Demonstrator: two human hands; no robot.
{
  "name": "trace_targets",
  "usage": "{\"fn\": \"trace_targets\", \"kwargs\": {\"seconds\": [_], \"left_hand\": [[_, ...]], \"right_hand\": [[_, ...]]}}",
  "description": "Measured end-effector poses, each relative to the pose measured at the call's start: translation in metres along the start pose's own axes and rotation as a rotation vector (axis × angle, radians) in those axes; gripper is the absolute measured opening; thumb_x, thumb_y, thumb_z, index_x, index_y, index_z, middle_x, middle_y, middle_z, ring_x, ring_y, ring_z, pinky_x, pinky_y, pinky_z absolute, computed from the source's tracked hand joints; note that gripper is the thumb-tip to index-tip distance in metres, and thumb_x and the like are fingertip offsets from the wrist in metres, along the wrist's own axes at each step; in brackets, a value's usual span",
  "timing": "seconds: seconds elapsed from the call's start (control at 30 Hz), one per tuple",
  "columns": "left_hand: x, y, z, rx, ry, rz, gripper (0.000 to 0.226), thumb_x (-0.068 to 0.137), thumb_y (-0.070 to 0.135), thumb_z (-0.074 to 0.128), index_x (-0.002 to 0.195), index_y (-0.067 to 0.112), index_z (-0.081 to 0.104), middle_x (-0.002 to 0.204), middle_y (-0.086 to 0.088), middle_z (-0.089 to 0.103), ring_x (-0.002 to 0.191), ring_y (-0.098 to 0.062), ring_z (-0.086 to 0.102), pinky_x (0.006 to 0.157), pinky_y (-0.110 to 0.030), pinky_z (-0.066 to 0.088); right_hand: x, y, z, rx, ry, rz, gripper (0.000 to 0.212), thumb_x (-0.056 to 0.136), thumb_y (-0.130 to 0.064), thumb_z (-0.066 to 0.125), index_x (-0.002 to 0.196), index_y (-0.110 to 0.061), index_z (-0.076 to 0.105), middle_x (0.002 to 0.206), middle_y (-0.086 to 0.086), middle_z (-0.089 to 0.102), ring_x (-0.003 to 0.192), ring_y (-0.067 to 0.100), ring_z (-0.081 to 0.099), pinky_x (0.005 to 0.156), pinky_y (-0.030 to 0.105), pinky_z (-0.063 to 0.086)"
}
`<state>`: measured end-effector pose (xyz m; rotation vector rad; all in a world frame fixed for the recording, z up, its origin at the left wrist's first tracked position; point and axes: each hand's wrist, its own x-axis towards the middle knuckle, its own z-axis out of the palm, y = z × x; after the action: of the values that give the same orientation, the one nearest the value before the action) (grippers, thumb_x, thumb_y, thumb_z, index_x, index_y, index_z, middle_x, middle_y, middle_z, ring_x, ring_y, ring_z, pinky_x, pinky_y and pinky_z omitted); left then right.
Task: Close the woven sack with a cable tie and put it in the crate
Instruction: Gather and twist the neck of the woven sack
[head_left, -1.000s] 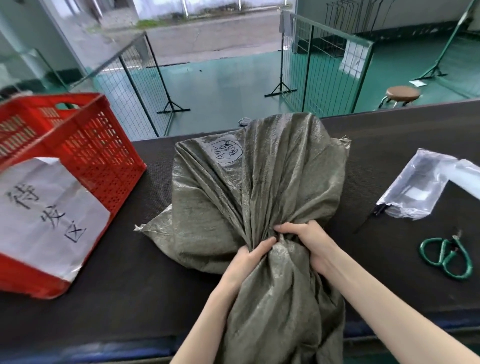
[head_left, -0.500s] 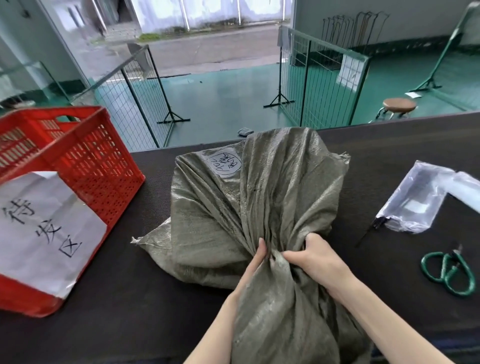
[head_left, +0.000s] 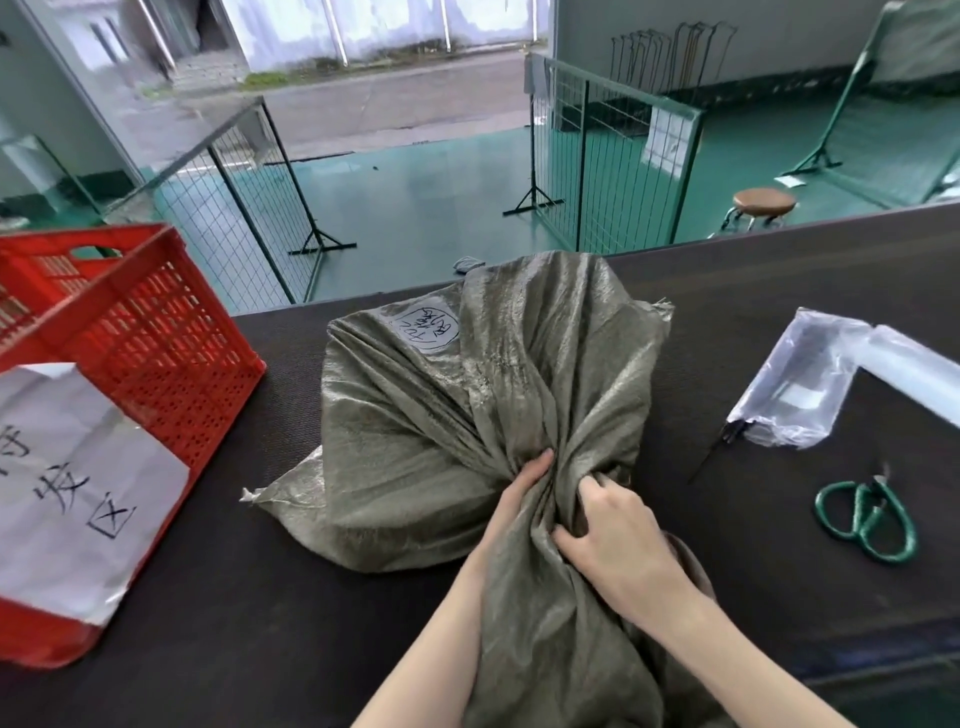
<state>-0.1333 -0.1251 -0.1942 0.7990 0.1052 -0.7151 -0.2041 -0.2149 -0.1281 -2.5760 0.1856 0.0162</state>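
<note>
Both hands bunch the woven sack (head_left: 441, 415) into a neck on the bench (head_left: 260, 597); no tie is on it yet.

The right hand (head_left: 618, 535) digs its curled fingers into the gathered cloth, and the left hand (head_left: 514, 499) clasps the same bunch from the other side, its fingers mostly buried in the folds. I'd say they squeeze the mouth narrow so a tie can go round it. The sack's full body lies just beyond the hands, its loose mouth trailing back toward the person. Cable ties (head_left: 727, 436) poke out of a plastic bag (head_left: 800, 389) well off to the right of the right hand, with scissors (head_left: 867, 519) nearer it. The red crate (head_left: 156, 322) waits far to the left, open side up.
</note>
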Motion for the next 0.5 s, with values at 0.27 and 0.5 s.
{"fn": "trace_targets", "kwargs": {"seconds": [0.27, 0.5], "left_hand": [[0.019, -0.008, -0.008, 0.372, 0.279, 0.012, 0.046, 0.078, 0.031, 0.069, 0.112, 0.0, 0.064, 0.109, -0.01, 0.059, 0.102, -0.02, 0.053, 0.09, -0.032, 0.043], [0.019, -0.013, -0.007, 0.428, 0.352, -0.031, 0.044, 0.089, 0.021, 0.061, 0.123, -0.005, 0.055, 0.128, -0.019, 0.057, 0.108, -0.029, 0.058, 0.088, -0.035, 0.047]], "right_hand": [[-0.012, 0.036, 0.011, 0.376, 0.118, 0.087, 0.07, 0.068, -0.033, 0.077, 0.126, -0.019, 0.04, 0.115, -0.001, 0.037, 0.101, 0.016, 0.049, 0.09, 0.027, 0.041], [-0.001, 0.086, 0.01, 0.832, -0.354, 0.412, 0.072, 0.051, -0.043, 0.085, 0.115, -0.017, 0.065, 0.102, 0.002, 0.074, 0.1, 0.018, 0.068, 0.096, 0.039, 0.05]]}}
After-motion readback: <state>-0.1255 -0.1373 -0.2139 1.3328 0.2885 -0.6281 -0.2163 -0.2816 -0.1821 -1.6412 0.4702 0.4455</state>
